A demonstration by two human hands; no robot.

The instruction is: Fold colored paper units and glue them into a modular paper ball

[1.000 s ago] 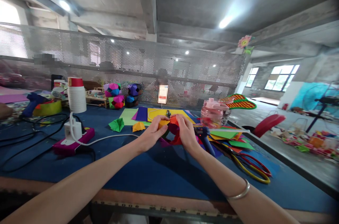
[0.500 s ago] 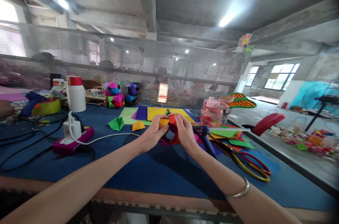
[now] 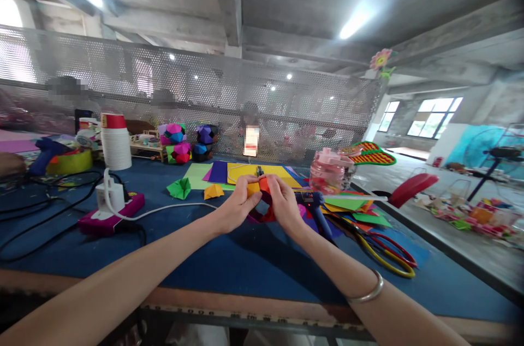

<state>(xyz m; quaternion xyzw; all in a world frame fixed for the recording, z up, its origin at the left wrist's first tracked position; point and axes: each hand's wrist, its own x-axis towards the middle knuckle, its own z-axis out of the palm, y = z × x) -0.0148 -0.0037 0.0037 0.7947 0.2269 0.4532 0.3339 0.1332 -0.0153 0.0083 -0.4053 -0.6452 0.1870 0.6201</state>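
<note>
Between both hands is a folded-paper ring (image 3: 269, 214) in yellow-orange, red and purple, with a hollow middle. My left hand (image 3: 237, 205) pinches its yellow-orange side, thumb toward me. On the red-orange side, the fingers of my right hand (image 3: 287, 207) press the paper; part of the ring is hidden behind them. To the left lie a green folded paper piece (image 3: 179, 189) and a yellow-orange folded piece (image 3: 213, 191). Close to the right hand rests a blue glue gun (image 3: 321, 219). Scissors (image 3: 389, 254) with red and yellow handles lie farther right.
Coloured paper sheets (image 3: 282, 173) lie behind the hands. A purple power strip (image 3: 110, 215) with cables, stacked paper cups (image 3: 116, 144) and finished paper balls (image 3: 179, 152) stand left. A pink jar (image 3: 327, 172) is at right. A phone (image 3: 251, 141) leans near the mesh screen (image 3: 196, 84).
Both hands stay on the paper ring, which looks almost the same. The view has shifted very slightly.
</note>
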